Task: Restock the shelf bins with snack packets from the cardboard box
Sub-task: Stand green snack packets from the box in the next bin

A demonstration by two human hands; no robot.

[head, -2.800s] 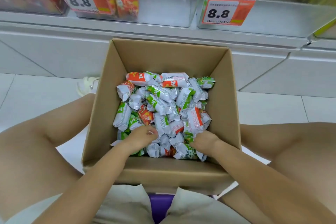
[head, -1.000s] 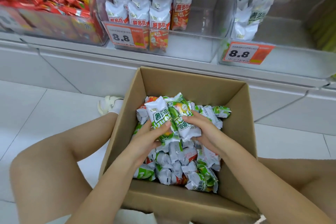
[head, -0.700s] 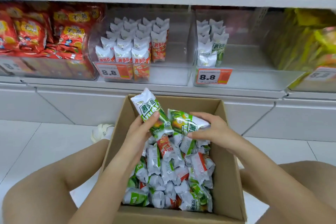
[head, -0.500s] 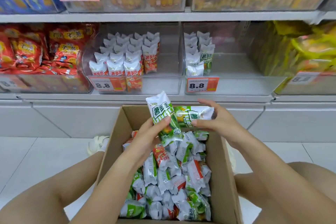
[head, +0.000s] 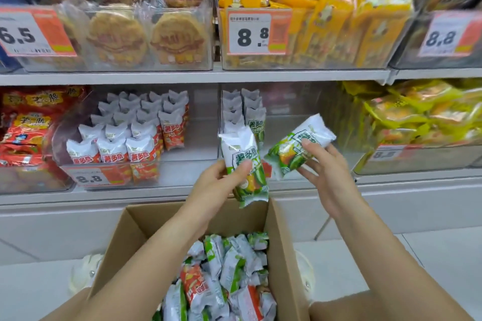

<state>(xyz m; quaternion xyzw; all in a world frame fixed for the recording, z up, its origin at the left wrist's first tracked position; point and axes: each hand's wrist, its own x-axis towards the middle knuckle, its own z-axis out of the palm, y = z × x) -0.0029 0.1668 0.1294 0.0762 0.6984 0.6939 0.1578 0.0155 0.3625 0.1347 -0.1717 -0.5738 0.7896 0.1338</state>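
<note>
- my left hand (head: 221,185) pinches an upright green snack packet (head: 245,164), thumb across its front, just above the far rim of the cardboard box (head: 284,237).
- my right hand (head: 326,164) holds a second green packet (head: 300,146), tilted, its fingers curled over the lower edge.
- both packets sit in front of the clear bin (head: 287,122) on the lower shelf, where matching green packets (head: 242,109) stand in two rows against its left wall; the right side looks bare.
- i judge the step is placing: i should turn the tilted packet upright, label forward, and set each at the front of a row, so the standing ones do not topple.
- the red-packet bin (head: 125,143) sits just left; i keep green out of it.
- more packets remain in the box.
</note>
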